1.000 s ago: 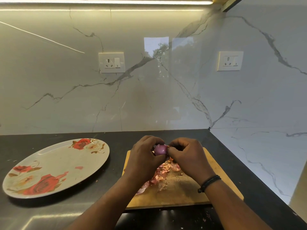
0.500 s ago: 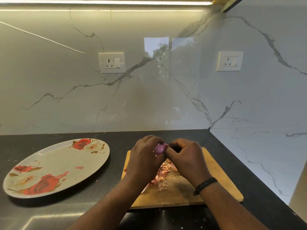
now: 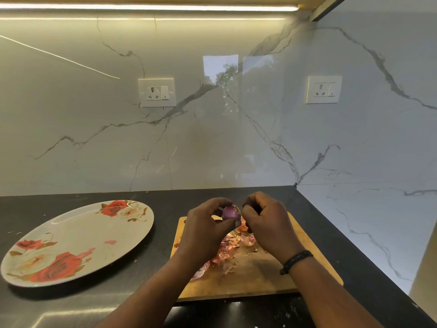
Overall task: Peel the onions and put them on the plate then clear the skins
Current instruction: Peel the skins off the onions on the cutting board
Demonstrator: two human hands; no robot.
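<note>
1. The left hand [image 3: 203,227] grips a small purple onion [image 3: 230,213] between its curled fingers and thumb, holding it up above the far end of the cutting board [image 3: 267,278].
2. The right hand [image 3: 267,223] sits just beside the onion on its right, fingers curled inward, the fingertips [image 3: 246,205] close against the onion's upper right side. It seems to pinch a bit of skin there, but whether it truly holds any cannot be told.
3. A dark braided wristband [image 3: 295,261] circles the right wrist.
4. The onion's visible face is smooth and purple, with a paler torn patch near its top.
5. Below the hands, a heap of pinkish onion skins [image 3: 227,250] lies on the wooden cutting board, spreading from its middle toward the left near edge; part of the heap is hidden by the left forearm.
6. The board rests on a dark countertop [image 3: 165,202], near the right corner where the two marble walls meet.
7. Left of the board, well apart from the hands, a large oval plate [image 3: 78,235] with red rose prints lies flat on the countertop; a small pink scrap [image 3: 110,242] sits on it.
8. Small flecks of skin dot the countertop by the plate and along the near edge.
9. Two white wall sockets [image 3: 157,92] are set into the marble backsplash, under a strip light [image 3: 146,7].
</note>
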